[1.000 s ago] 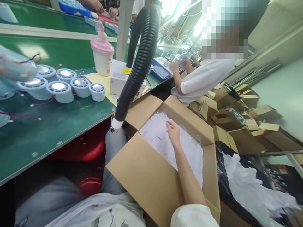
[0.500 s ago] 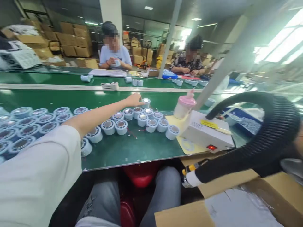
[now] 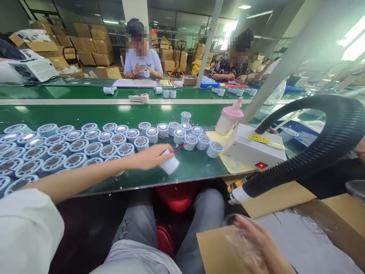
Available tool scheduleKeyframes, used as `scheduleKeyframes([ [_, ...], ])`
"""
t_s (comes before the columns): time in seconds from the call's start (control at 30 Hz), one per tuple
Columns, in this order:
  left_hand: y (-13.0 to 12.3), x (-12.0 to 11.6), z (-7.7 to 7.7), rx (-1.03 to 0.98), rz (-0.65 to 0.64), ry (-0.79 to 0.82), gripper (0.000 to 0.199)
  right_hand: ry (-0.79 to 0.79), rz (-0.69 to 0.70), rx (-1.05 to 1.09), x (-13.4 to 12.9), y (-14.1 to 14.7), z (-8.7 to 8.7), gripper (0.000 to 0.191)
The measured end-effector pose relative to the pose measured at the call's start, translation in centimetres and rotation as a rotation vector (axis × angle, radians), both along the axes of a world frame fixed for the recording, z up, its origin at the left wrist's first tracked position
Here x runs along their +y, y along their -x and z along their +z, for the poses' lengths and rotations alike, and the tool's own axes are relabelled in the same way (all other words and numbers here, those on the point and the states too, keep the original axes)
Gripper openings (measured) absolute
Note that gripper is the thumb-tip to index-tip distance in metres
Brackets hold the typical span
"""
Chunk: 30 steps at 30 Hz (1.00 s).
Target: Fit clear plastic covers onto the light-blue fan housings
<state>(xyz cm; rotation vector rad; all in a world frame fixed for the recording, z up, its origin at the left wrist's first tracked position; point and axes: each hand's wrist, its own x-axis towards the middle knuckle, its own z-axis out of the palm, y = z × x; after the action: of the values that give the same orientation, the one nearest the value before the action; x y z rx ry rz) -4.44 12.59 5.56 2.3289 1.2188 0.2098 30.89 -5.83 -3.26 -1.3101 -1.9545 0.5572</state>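
Observation:
My left hand [image 3: 155, 156] grips a white cylindrical housing [image 3: 170, 163], tilted above the green bench near its front edge. A thin red wire [image 3: 179, 147] trails beside it. Many similar pale-blue housings [image 3: 108, 149] with round slotted tops stand upright in rows left of and behind the hand. My right hand [image 3: 259, 239], smeared by motion, is low at the right over the cardboard box flap [image 3: 219, 247]. Clear, shiny plastic [image 3: 242, 243] shows at its fingers; its exact shape is blurred.
A white box [image 3: 253, 148] with a lit red switch and a pink-lidded bottle [image 3: 229, 118] stand at right. A black ribbed hose [image 3: 308, 163] arches over the open carton [image 3: 336, 217]. Two co-workers [image 3: 142, 62] sit across the bench.
My left hand has come back from the far row toward the front edge, now with a housing tilted in it. My right hand has entered at the lower right. The view has shifted slightly.

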Motion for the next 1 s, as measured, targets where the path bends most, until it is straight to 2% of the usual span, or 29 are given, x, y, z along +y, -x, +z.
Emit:
scheduleKeyframes([
  [0.07,-1.9,-3.0,-1.5,-0.07,-0.076,0.197,0.05,-0.247,0.029,-0.198,0.2,5.0,1.4,0.049],
  [0.1,-2.9,-4.4,-2.3,-0.116,-0.123,0.367,0.049,-0.312,0.026,-0.278,0.5,7.0,2.0,0.048],
  [0.17,-4.5,-6.6,-3.4,-0.2,-0.194,0.746,0.041,-0.353,-0.019,-0.41,1.2,9.5,2.6,0.047],
  [0.2,-5.2,-7.4,-3.8,-0.224,-0.211,0.886,0.037,-0.329,-0.046,-0.465,1.5,10.1,2.7,0.047],
  [0.23,-5.7,-8.0,-4.0,-0.232,-0.227,0.939,0.034,-0.284,-0.067,-0.504,1.7,10.3,2.7,0.045],
  [0.27,-6.0,-8.4,-4.1,-0.226,-0.248,0.888,0.031,-0.222,-0.076,-0.521,1.8,10.3,2.5,0.041],
  [0.33,-6.4,-8.8,-4.1,-0.214,-0.277,0.627,0.025,-0.07,-0.056,-0.461,1.7,9.8,2.3,0.029],
  [0.4,-6.5,-8.9,-4.1,-0.227,-0.27,0.402,0.022,0.107,-0.019,-0.284,1.4,9.3,2.2,0.018],
  [0.43,-6.5,-9.0,-4.2,-0.25,-0.251,0.35,0.021,0.19,-0.01,-0.171,1.2,9.1,2.2,0.015],
  [0.5,-6.4,-9.2,-4.8,-0.331,-0.201,0.333,0.03,0.315,-0.022,0.046,1.0,9.0,2.4,0.008],
  [0.63,-6.1,-9.5,-6.9,-0.416,-0.177,0.28,0.068,0.437,-0.132,0.34,1.1,9.0,3.0,0.028],
  [0.73,-5.9,-9.5,-8.1,-0.448,-0.22,0.234,0.069,0.502,-0.211,0.48,1.5,8.7,3.0,0.027],
  [0.83,-5.8,-9.6,-8.4,-0.542,-0.247,0.335,0.069,0.579,-0.237,0.654,2.0,8.3,2.7,0.029],
  [0.93,-5.8,-9.7,-8.1,-0.651,-0.219,0.639,0.069,0.659,-0.214,0.808,2.1,8.0,2.3,0.029],
  [1.0,-5.9,-9.9,-7.8,-0.714,-0.161,0.817,0.067,0.599,-0.131,0.77,1.9,7.9,2.0,0.022],
])
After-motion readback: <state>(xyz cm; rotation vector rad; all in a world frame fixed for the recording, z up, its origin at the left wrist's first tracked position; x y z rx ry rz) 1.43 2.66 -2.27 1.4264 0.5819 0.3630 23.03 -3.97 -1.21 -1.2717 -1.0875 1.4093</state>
